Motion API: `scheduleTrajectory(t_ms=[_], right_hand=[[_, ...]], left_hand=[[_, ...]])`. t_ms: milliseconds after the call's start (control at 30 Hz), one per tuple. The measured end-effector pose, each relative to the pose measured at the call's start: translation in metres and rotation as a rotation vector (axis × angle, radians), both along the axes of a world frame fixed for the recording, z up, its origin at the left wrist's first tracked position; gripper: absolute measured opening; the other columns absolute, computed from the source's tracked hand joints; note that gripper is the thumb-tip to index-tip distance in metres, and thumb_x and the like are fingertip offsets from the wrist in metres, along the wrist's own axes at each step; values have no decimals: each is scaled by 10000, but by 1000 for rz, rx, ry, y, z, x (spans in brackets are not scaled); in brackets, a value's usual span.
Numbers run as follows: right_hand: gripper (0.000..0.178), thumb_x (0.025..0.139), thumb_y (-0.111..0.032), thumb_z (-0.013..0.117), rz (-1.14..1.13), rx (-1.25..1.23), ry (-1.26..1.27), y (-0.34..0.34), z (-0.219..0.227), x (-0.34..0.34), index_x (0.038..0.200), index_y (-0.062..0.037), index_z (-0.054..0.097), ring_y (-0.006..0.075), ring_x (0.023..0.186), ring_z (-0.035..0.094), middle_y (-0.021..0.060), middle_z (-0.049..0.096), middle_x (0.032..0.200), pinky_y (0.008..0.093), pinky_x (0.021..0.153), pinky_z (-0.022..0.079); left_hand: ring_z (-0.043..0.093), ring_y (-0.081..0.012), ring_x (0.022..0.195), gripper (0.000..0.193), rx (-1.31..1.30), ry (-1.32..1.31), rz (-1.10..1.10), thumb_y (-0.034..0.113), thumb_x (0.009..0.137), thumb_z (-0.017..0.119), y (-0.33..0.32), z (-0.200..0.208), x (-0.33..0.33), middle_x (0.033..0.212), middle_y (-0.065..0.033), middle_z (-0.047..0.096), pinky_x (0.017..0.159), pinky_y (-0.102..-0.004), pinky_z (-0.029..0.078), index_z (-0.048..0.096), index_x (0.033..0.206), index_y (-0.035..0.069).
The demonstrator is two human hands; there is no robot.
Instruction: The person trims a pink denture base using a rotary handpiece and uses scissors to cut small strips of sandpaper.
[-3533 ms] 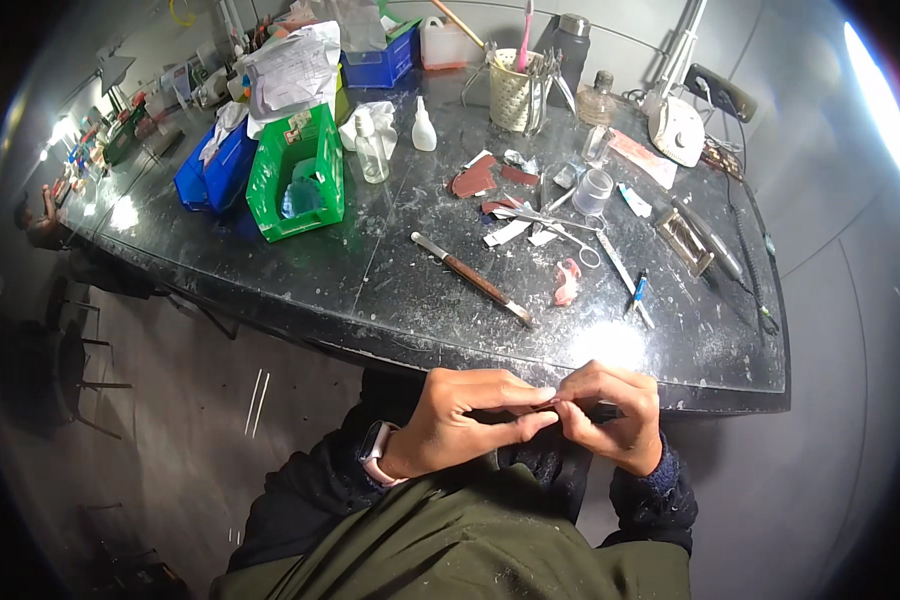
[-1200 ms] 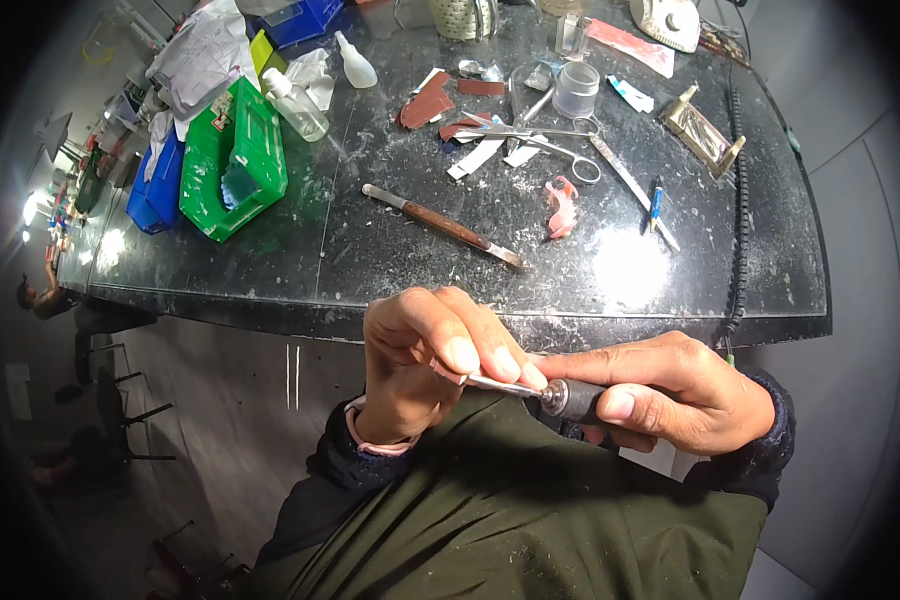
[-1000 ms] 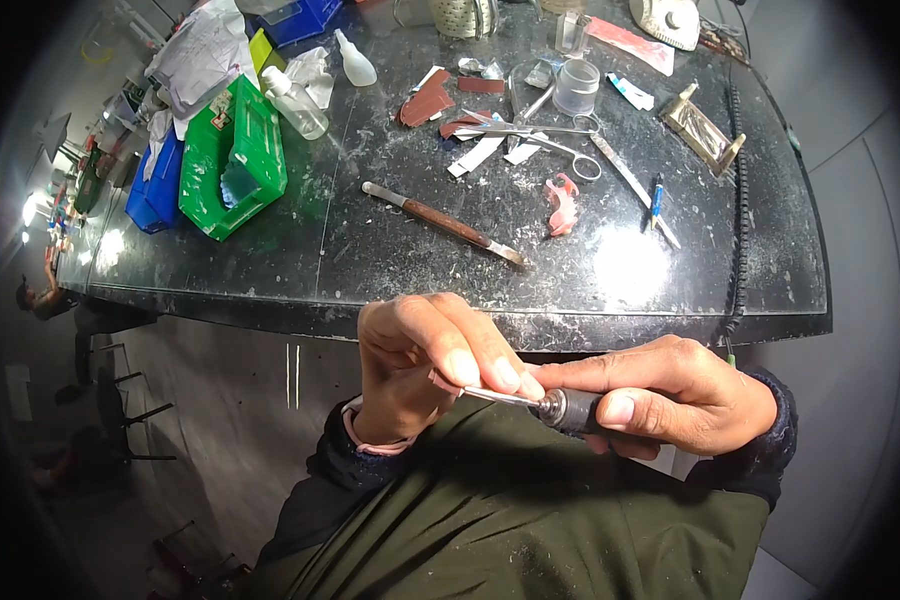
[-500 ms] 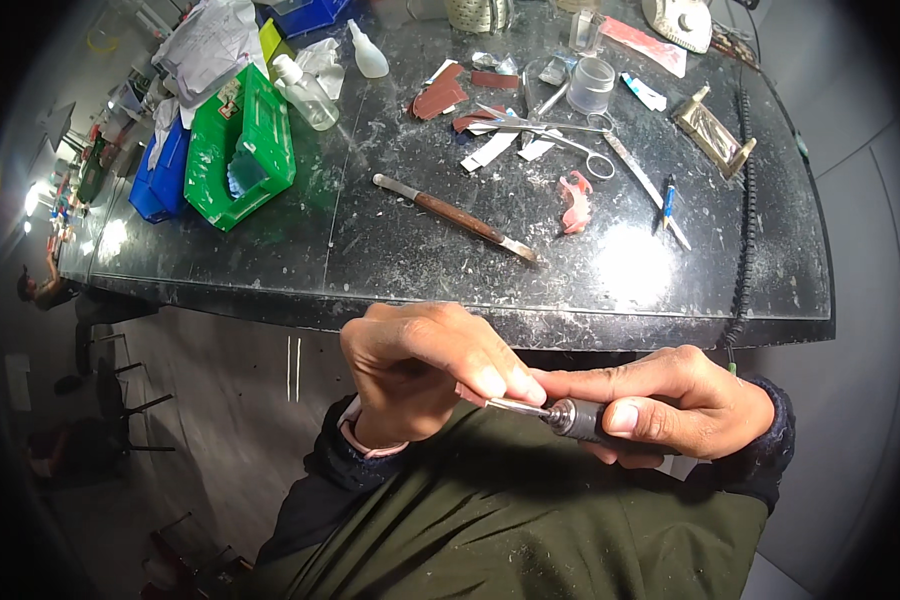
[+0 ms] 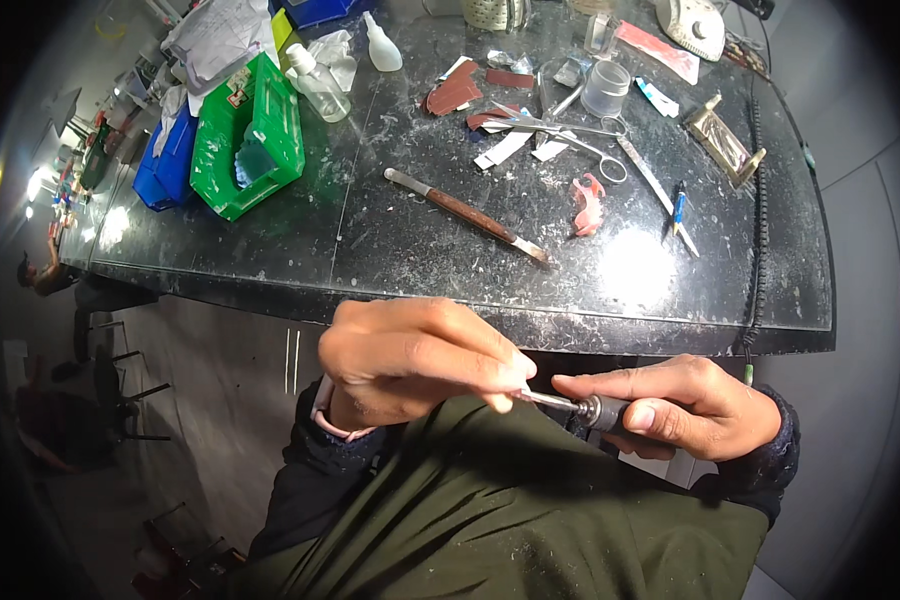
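Left hand (image 5: 415,362) has parted slightly from the right hand (image 5: 700,408), pinching what looks like a reddish piece (image 5: 521,392), mostly hidden, at the tip of the shaft (image 5: 552,401); the right clasps the handpiece (image 5: 607,413) above the apron (image 5: 530,510); steady bracing should help.

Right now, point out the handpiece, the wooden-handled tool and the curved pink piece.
Handpiece (image 5: 611,414), head view: dark body.
Wooden-handled tool (image 5: 470,215), head view: brown handle.
Curved pink piece (image 5: 588,207), head view: its middle.
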State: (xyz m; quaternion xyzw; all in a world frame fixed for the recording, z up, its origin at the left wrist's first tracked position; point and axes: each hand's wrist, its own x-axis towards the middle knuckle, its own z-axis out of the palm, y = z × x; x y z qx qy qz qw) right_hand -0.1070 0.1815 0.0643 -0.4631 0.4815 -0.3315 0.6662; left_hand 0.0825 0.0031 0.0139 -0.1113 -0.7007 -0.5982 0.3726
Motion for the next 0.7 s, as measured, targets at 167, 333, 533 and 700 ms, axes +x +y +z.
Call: scheduleTrajectory(t_ms=[167,333,533,700], right_hand=[[435,998,-239,437,8,-27,27,-2,0,0,1378,-27,415,99,644,505,69,569,755,262,663,453],[424,992,-211,448,9,-39,57,-3,4,2,1362,-5,425,132,738,563,131,624,864,281,742,470],[407,979,-175,460,-75,-332,231,2,-6,3,1329,32,438,279,933,643,217,631,1055,347,810,490],[367,961,-176,486,-79,-394,361,-5,-7,-16,1264,32,490,338,933,643,246,615,1057,378,801,499]], left_hand=[[682,-315,684,114,-75,-6,-51,23,807,676,-1,3,1,750,-202,637,580,-329,600,648,828,-85],[683,-317,706,152,-61,34,-131,42,793,690,-5,-4,-1,778,-212,650,613,-349,599,654,855,-92],[688,-312,706,198,-123,105,-70,119,812,699,-3,-18,-9,748,-194,652,593,-342,595,643,859,-65],[686,-311,678,193,-306,-25,179,134,893,609,0,-6,-20,743,-180,658,579,-340,575,626,836,-50]])
